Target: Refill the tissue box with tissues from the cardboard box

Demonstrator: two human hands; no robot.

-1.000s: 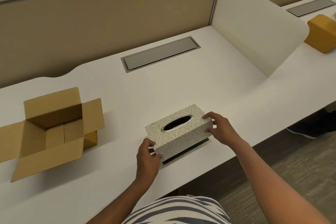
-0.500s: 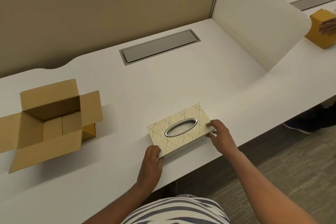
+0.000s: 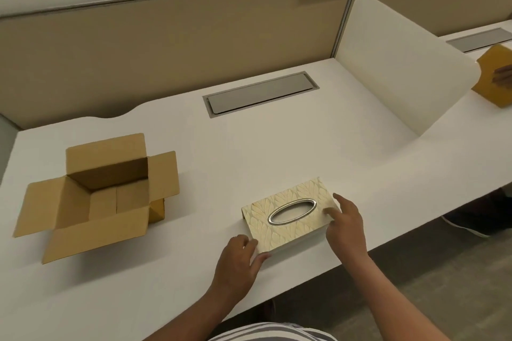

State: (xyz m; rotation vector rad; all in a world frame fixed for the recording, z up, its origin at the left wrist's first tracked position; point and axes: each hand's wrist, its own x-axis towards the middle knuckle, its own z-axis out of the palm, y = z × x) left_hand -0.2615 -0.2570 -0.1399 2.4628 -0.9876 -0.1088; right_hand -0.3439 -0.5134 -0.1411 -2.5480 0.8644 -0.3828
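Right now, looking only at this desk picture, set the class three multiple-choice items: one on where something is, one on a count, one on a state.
1. Where is the cardboard box relative to the tissue box?
A. On the person's left
B. On the person's right
C. Stacked on top

2. How many hands touch the tissue box?
A. None
B. One
C. Two

3. What state are the cardboard box's flaps in?
A. Taped shut
B. Folded open
C. Torn off

Answers:
1 A: it sits far left on the white desk.
2 C: the left hand is at its near left corner and the right hand at its right end.
3 B: all four flaps spread outward, showing the inside.
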